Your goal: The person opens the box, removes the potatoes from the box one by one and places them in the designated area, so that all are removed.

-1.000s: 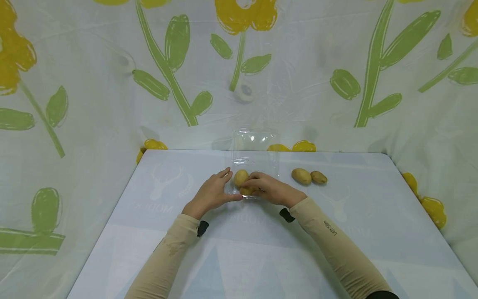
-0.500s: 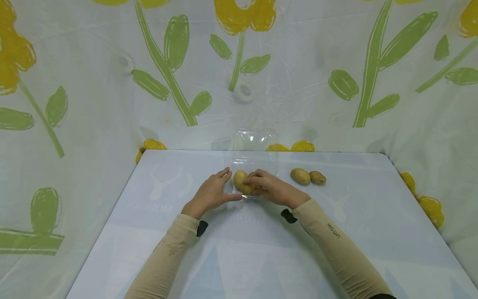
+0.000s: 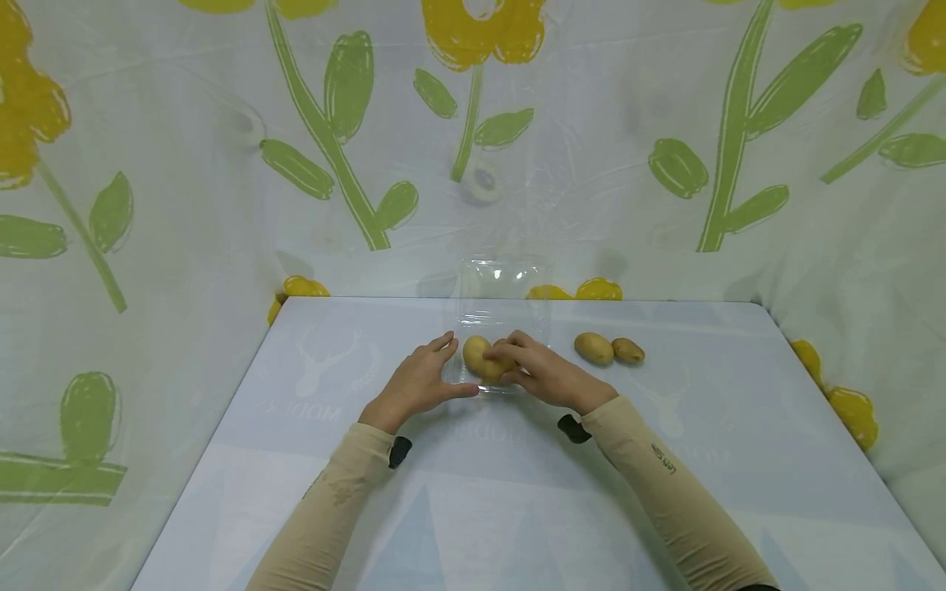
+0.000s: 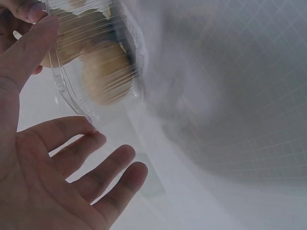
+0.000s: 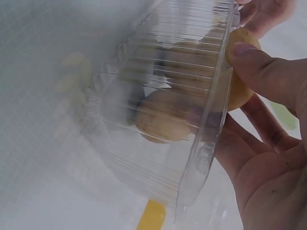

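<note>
— Right hand (image 3: 543, 373) has its fingers curled round a potato (image 3: 493, 367), pinching it at the near rim of the clear plastic box (image 3: 504, 308), dead centre of the head view.

— And the left?

— Left hand (image 3: 421, 379) lies just left of the box, fingers straight and loose, thumb stretched along the near rim. It grips nothing. A second potato (image 3: 475, 351) sits in the box, touching the held one on its left side.

— Anything else up there?

— Two loose potatoes (image 3: 609, 349) lie side by side on the table (image 3: 517, 492), right of centre, well apart from the hands. The box's lid stands open against the flowered curtain (image 3: 222, 164) at the back. Both forearms wear beige sleeves (image 3: 665, 484).

— Over to the left wrist view.

— Left hand (image 4: 57, 163) fills the lower left, palm up to the camera, fingers (image 4: 100, 158) spread wide, closed on nothing. Its thumb lies against the box (image 4: 91, 62) in the upper left. Through the ribbed wall I see a potato (image 4: 105, 72), blurred.

— Right wrist view?

— Right hand (image 5: 268, 163) takes the right side of the frame. The thumb presses on the potato (image 5: 240, 91) at the upper right, just at the box (image 5: 163, 124) rim; whether that one lies inside or across the rim I cannot tell. Another potato (image 5: 163, 117) shows through the wall mid-frame, resting on the floor of the box.
</note>
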`<act>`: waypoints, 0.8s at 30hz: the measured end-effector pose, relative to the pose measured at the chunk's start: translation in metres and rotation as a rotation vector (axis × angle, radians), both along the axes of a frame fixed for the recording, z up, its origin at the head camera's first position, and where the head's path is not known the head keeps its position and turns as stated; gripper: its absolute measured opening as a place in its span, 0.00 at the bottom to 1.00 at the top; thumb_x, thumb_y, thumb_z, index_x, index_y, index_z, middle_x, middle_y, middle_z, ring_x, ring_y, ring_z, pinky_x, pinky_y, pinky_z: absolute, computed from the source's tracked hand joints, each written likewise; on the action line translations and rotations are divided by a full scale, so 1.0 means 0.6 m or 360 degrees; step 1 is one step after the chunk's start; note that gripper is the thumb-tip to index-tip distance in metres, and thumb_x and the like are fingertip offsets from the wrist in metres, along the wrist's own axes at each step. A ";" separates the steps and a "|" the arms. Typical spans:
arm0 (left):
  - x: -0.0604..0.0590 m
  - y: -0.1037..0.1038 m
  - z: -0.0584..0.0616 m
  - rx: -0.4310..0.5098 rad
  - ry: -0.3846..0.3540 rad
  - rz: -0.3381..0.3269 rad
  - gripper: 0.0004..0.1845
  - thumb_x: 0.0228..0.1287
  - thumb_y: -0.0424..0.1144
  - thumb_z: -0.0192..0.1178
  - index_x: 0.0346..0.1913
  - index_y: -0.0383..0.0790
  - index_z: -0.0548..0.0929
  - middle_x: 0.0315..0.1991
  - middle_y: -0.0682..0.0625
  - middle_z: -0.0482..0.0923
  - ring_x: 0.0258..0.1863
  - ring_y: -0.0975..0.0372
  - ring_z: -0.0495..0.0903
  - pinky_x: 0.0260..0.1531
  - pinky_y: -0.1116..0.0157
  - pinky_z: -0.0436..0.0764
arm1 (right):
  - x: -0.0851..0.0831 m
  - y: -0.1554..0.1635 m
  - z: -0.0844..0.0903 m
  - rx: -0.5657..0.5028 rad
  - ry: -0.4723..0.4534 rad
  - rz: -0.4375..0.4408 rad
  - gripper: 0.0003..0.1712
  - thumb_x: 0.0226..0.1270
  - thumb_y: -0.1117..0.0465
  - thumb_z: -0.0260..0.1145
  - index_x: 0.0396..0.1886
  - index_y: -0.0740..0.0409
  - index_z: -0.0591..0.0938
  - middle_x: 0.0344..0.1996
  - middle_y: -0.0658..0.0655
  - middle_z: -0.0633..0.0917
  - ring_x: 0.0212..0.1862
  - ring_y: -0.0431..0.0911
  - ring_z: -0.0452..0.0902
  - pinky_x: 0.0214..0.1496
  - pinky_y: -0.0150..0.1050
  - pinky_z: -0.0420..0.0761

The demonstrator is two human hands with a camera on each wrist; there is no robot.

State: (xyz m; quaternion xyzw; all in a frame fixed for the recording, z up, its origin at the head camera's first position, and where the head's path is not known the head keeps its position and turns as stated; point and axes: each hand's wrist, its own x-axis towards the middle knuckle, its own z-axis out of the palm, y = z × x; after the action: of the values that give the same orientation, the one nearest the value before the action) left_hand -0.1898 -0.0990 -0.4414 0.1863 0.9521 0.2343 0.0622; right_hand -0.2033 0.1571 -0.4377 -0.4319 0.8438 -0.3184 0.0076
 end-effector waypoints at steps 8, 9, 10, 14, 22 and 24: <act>0.001 0.001 0.001 0.0000 -0.0008 0.0002 0.53 0.56 0.63 0.71 0.76 0.33 0.65 0.79 0.46 0.55 0.73 0.43 0.64 0.70 0.47 0.67 | 0.006 0.006 0.009 -0.0045 -0.0047 -0.0036 0.26 0.68 0.71 0.69 0.65 0.57 0.79 0.53 0.56 0.77 0.53 0.46 0.75 0.55 0.43 0.81; 0.001 0.001 0.001 0.0001 -0.0010 0.0002 0.53 0.56 0.63 0.71 0.76 0.33 0.65 0.79 0.46 0.55 0.73 0.43 0.63 0.70 0.47 0.67 | 0.007 0.007 0.010 -0.0055 -0.0046 -0.0041 0.26 0.68 0.71 0.69 0.65 0.57 0.79 0.54 0.55 0.77 0.54 0.46 0.75 0.55 0.43 0.81; 0.001 0.001 0.001 0.0000 -0.0011 0.0003 0.53 0.56 0.63 0.71 0.76 0.33 0.64 0.79 0.46 0.55 0.73 0.43 0.63 0.70 0.47 0.67 | 0.008 0.008 0.011 -0.0066 -0.0042 -0.0048 0.26 0.68 0.71 0.69 0.65 0.57 0.79 0.54 0.55 0.77 0.54 0.46 0.75 0.55 0.44 0.81; 0.000 0.001 0.001 -0.0001 -0.0012 0.0004 0.53 0.56 0.63 0.71 0.76 0.34 0.64 0.80 0.46 0.55 0.73 0.43 0.63 0.70 0.47 0.66 | 0.011 0.016 0.014 -0.0115 -0.0006 -0.0073 0.27 0.67 0.71 0.69 0.66 0.57 0.78 0.55 0.55 0.76 0.54 0.47 0.76 0.54 0.47 0.81; -0.001 0.002 0.000 -0.0025 -0.0004 0.0001 0.53 0.56 0.64 0.71 0.76 0.34 0.65 0.79 0.46 0.56 0.73 0.43 0.63 0.71 0.47 0.66 | 0.011 0.036 0.020 -0.0169 0.0137 -0.0131 0.27 0.67 0.68 0.70 0.66 0.56 0.79 0.56 0.54 0.77 0.55 0.45 0.75 0.52 0.47 0.82; -0.002 0.002 -0.001 -0.0028 -0.0005 0.0003 0.53 0.56 0.64 0.71 0.76 0.34 0.64 0.80 0.46 0.55 0.74 0.43 0.63 0.71 0.47 0.65 | 0.013 0.042 0.023 -0.0185 0.0155 -0.0143 0.27 0.67 0.68 0.70 0.65 0.57 0.79 0.56 0.54 0.77 0.55 0.45 0.74 0.51 0.47 0.82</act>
State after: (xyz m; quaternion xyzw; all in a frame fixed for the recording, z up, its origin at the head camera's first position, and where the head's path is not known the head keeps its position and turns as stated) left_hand -0.1908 -0.0979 -0.4419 0.1845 0.9542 0.2264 0.0651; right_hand -0.1958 0.1822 -0.4237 -0.4082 0.8419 -0.3454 -0.0729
